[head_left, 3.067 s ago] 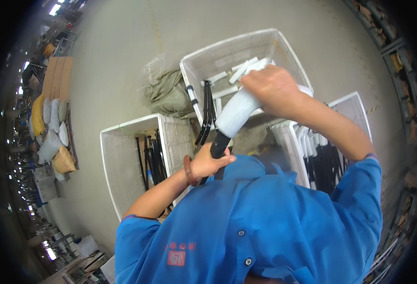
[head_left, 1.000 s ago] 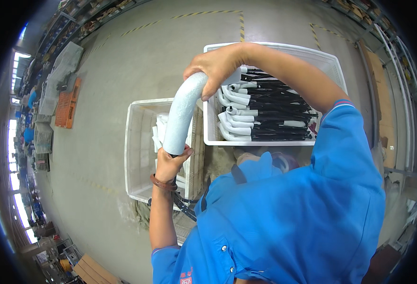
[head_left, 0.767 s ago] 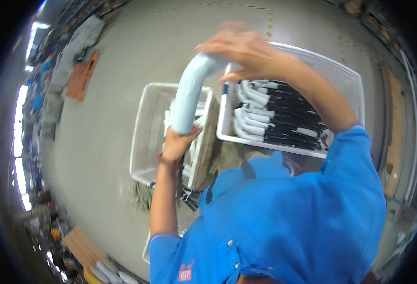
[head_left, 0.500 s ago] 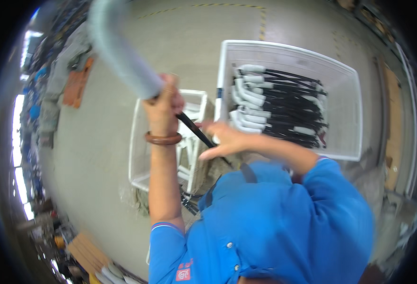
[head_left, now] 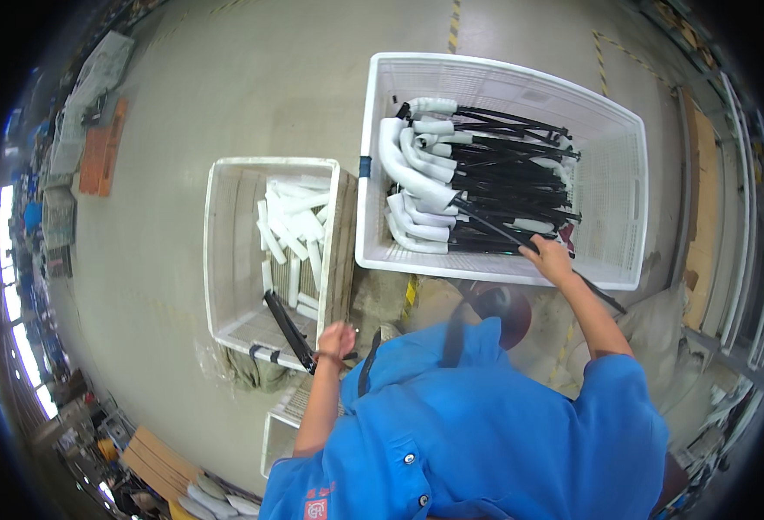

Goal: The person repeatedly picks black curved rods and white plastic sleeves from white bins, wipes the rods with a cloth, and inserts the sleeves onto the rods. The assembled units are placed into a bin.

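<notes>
Head view: the fingers of the right hand [head_left: 551, 258] are closed on the near end of a long black rod [head_left: 486, 227], whose far end is sheathed in a curved white foam sleeve [head_left: 404, 169]. The rod is laid across the heap of like rods in the large white mesh crate [head_left: 624, 208], with the sleeved ends gathered toward the crate's left side. The left hand [head_left: 337, 340] is seen low, just at the near corner of the smaller white crate [head_left: 217, 251]; whether its fingers grip anything cannot be told, though a black rod [head_left: 285, 325] leaning over that crate's rim passes right beside them. Loose white foam tubes [head_left: 291, 227] are piled in the smaller crate, which stands just beside the large one.

Both crates are set on a smooth grey concrete floor [head_left: 252, 78] marked with yellow-and-black striped lines [head_left: 454, 16]. A crumpled greenish sack [head_left: 256, 374] is seen under the smaller crate's near edge. Orange pallets and stacked goods [head_left: 96, 147] are ranged along the far left, and metal racking [head_left: 737, 217] runs down the right side.
</notes>
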Demonstrator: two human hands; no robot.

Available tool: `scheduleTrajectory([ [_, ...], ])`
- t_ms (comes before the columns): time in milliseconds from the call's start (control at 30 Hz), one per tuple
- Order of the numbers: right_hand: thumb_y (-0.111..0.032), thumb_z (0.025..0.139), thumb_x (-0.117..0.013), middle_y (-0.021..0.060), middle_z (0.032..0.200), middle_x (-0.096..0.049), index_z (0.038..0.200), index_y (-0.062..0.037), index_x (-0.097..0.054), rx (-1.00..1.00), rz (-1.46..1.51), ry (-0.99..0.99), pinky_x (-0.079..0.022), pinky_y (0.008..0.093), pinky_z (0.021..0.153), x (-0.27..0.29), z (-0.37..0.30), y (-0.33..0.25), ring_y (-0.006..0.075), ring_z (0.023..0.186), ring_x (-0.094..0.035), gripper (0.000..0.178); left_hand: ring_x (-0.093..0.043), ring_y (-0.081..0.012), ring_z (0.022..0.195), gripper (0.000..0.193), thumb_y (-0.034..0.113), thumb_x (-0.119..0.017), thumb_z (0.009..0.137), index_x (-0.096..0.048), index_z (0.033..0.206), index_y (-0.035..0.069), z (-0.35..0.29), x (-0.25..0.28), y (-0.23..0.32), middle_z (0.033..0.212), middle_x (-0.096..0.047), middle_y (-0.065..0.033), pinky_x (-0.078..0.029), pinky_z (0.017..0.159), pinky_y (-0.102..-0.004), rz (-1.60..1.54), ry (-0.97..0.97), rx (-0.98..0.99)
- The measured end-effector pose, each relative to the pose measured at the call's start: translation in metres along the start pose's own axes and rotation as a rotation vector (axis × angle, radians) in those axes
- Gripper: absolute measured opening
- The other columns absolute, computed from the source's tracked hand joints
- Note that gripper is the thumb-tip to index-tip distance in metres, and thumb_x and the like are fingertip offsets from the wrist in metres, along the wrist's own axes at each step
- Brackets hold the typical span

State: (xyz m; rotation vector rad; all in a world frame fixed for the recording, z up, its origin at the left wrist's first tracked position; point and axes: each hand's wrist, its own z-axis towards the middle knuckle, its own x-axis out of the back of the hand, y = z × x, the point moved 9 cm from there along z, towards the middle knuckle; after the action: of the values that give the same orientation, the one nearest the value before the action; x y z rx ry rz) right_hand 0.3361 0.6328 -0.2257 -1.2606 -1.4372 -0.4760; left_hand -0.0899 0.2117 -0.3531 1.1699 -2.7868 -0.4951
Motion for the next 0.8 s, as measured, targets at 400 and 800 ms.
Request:
scheduleTrajectory([
  [400, -0.022, 0.083, -0.064, 0.0124, 0.102, -0.069, 0.11, -0.0108, -0.066, 0.385, -0.304, -0.07, -0.046, 0.0445, 0.086, -0.123, 0.176, -0.136, 0.0296, 0.098, -0.065, 0.029, -0.065, -0.0165, 0.062, 0.018, 0.02, -0.063, 0.093, -0.061, 0.106, 0.008, -0.094, 0.152, -0.11, 0.083, -0.068, -0.0078, -0.051, 0.05, -0.0288, -0.269, 0.413, -0.181],
  [800, -0.027, 0.083, -0.063, 0.0149, 0.1, -0.069, 0.108, -0.0122, -0.064, 0.845, -0.009, -0.896, -0.051, 0.0477, 0.082, -0.438, -0.122, -0.507, 0.037, 0.093, -0.064, 0.029, -0.067, -0.0163, 0.076, 0.022, 0.023, -0.061, 0.094, -0.062, 0.108, 0.007, -0.083, 0.211, -0.339, 0.092, -0.069, -0.0059, -0.054, 0.061, -0.0293, -0.523, 0.474, -0.016],
])
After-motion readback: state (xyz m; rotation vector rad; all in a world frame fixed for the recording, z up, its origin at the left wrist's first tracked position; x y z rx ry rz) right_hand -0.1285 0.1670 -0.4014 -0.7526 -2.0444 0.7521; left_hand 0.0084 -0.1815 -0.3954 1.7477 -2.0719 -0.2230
